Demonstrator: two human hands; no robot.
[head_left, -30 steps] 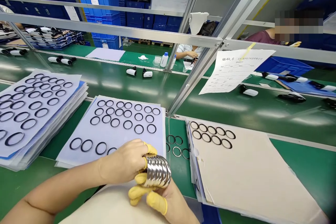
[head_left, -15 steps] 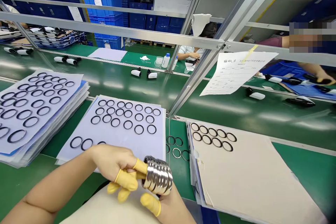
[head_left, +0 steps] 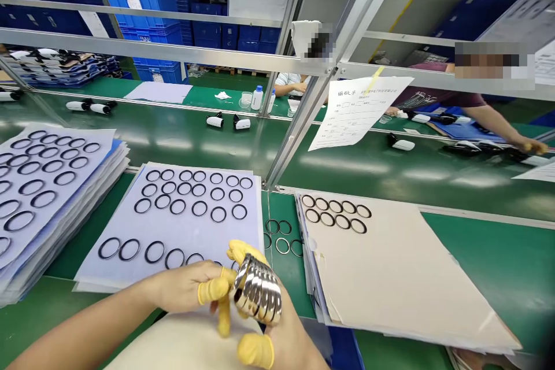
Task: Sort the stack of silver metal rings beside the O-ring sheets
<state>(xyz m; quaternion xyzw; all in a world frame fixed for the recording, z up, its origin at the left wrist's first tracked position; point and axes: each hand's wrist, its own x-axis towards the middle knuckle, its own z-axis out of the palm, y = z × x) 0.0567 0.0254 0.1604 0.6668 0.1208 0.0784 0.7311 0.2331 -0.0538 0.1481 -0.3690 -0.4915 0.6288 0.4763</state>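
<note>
Gripping a stack of polished metal rings (head_left: 256, 289), the person is holding it upright on edge, just above the front edge of the green workbench (head_left: 477, 254). The right hand (head_left: 288, 341) is clamped around the stack from below, with its yellow finger cots (head_left: 255, 351) pressing on the lower side and another cotted finger curling over the top. The left hand (head_left: 184, 288) is coming in from the left, its fingers bent and its cotted tips right at the stack's left end; whether it is gripping a ring there, I cannot tell.

Just beyond the hands, a pale lilac sheet (head_left: 130, 225) is lying on the bench, carrying rows of black rings. A taller pile of similar sheets (head_left: 56, 185) is sitting to its left. A few loose rings (head_left: 277, 234) are lying directly on the green surface, and to their right a beige sheet (head_left: 399, 266) is holding two rows of black rings near its top edge.

Past an aluminium rail (head_left: 303, 110), a printed paper form (head_left: 355, 113) is hanging, white plastic parts (head_left: 214, 121) are lying on a farther bench, and a co-worker's hand (head_left: 531, 146) is working at the far right.
</note>
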